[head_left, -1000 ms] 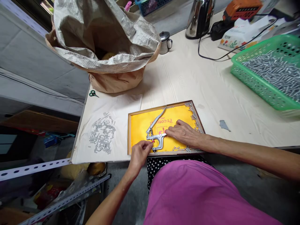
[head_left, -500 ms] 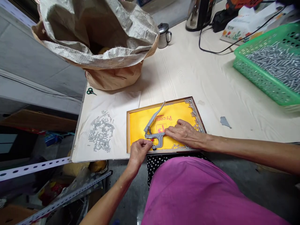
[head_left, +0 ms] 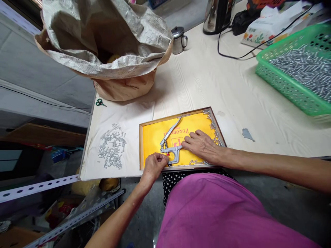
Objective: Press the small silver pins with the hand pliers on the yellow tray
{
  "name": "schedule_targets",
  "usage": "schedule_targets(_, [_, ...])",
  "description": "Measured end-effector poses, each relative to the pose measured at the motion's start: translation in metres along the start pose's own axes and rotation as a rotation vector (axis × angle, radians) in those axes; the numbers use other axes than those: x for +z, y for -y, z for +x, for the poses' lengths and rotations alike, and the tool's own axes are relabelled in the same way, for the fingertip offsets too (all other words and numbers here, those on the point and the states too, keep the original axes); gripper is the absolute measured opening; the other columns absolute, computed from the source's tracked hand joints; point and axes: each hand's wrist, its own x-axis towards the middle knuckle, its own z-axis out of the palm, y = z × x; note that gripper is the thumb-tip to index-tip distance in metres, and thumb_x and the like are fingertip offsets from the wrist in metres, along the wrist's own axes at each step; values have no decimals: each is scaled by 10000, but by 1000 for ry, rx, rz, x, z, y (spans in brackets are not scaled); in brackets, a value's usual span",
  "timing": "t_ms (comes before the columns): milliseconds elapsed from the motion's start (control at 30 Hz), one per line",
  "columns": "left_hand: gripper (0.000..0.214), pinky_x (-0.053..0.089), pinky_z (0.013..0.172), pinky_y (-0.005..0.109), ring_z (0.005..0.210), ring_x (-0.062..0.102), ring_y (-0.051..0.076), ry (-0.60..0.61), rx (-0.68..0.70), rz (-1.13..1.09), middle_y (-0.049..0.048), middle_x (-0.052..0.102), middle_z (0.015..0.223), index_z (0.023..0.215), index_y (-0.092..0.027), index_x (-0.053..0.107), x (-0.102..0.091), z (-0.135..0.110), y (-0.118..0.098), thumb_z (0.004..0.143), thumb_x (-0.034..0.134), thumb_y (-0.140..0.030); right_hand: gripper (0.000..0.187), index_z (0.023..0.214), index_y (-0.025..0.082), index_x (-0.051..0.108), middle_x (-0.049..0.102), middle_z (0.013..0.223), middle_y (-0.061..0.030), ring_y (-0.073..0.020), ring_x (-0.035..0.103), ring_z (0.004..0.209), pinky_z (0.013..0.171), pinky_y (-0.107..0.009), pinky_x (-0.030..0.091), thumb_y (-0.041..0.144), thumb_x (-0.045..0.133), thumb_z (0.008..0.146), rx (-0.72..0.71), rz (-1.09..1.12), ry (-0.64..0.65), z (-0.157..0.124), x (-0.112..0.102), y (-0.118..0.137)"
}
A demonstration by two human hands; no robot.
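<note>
Grey snap-fastener pliers [head_left: 176,155], with a long lever, a spring and a red part at the jaw, rest over a shallow tray [head_left: 141,146] lined with yellow printed material. My right hand [head_left: 204,146] is closed with its fingertips around the handle end of the pliers, which they partly hide. At the jaw, my left hand [head_left: 154,166] has thumb and fingers pinched together. Whatever lies in that pinch is too small and hidden to name. Small metal pieces [head_left: 213,125] line the tray's right side, and more lie along its front edge.
Loose metal pins [head_left: 111,146] lie on white cloth to the left, with green-handled scissors [head_left: 100,102] beyond. A large open sack [head_left: 124,82] stands behind. A lidded metal mug [head_left: 178,43], a kettle [head_left: 216,17] and a green basket [head_left: 281,89] of metal pieces are farther back.
The view has shifted very slightly. Both hands and the pliers hold nearly the same positions, and the left fingers stay pinched at the jaw.
</note>
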Motion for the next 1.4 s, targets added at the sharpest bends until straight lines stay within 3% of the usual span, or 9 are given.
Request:
schedule_targets(100, [304,353,531,237,563,578,150,-2,23,24,14,643,564,652,-146,699,1,1,2,699,610,-433,416,1163,172,559,582,1257,-150,-306,504,1112,875,-424,378,457,655,875,33,75,0,9,-15,-11])
schedule_targets(200, [312,351,526,238,550,567,149,-3,41,30,18,648,560,644,-148,704,1,2,3,702,611,-440,855,1403,162,409,365,1505,-215,-389,300,1369,1048,-535,308,598,738,745,-26,89,-46,22,-24,-28])
schedule_targets(267, [310,353,528,240,543,559,149,-4,43,25,19,647,556,637,-151,701,2,2,3,699,612,-442,927,1446,168,370,339,1523,-216,-404,221,1418,1089,-585,253,647,716,731,-71,80,-32,32,-22,-38])
schedule_targets(467, [322,323,518,236,519,505,132,-19,59,30,-2,586,515,598,-156,669,5,0,4,716,608,-450,802,1418,169,447,539,1329,-180,-408,346,1329,1049,-614,272,629,636,788,-121,39,57,49,-6,-48])
schedule_targets(867, [340,423,568,255,590,578,160,-53,83,27,21,626,618,704,-142,678,5,-6,7,795,604,-462,782,1384,142,466,627,1110,-121,-309,508,1025,942,-497,321,567,702,771,-64,104,73,38,-20,-37])
schedule_targets(1033, [414,508,927,417,1078,606,273,-356,437,223,147,621,1174,1175,-150,617,10,-9,-4,838,668,-385,672,1413,142,412,632,1110,-114,-285,507,1010,895,-436,325,437,657,861,-51,165,59,32,-21,-27])
schedule_targets(1133, [620,415,1076,508,1304,456,329,-307,678,436,155,508,1385,1332,-186,493,17,4,-21,784,750,-317,505,1355,128,444,626,1126,-129,-271,501,1026,853,-399,340,331,585,915,-48,165,41,32,-26,-19])
schedule_targets(1300, [596,474,988,478,1138,549,309,-196,746,592,159,602,1224,1327,-123,452,27,25,-43,801,705,-240,630,1376,55,396,602,1136,-158,-267,493,998,846,-386,375,344,636,870,14,116,-7,27,-32,-13])
schedule_targets(1400, [584,464,995,467,1126,557,301,-223,745,618,159,608,1227,1348,-134,440,28,25,-48,823,673,-238,400,1229,67,513,616,1044,-149,-270,501,959,810,-386,382,268,590,892,52,42,18,22,-29,-14])
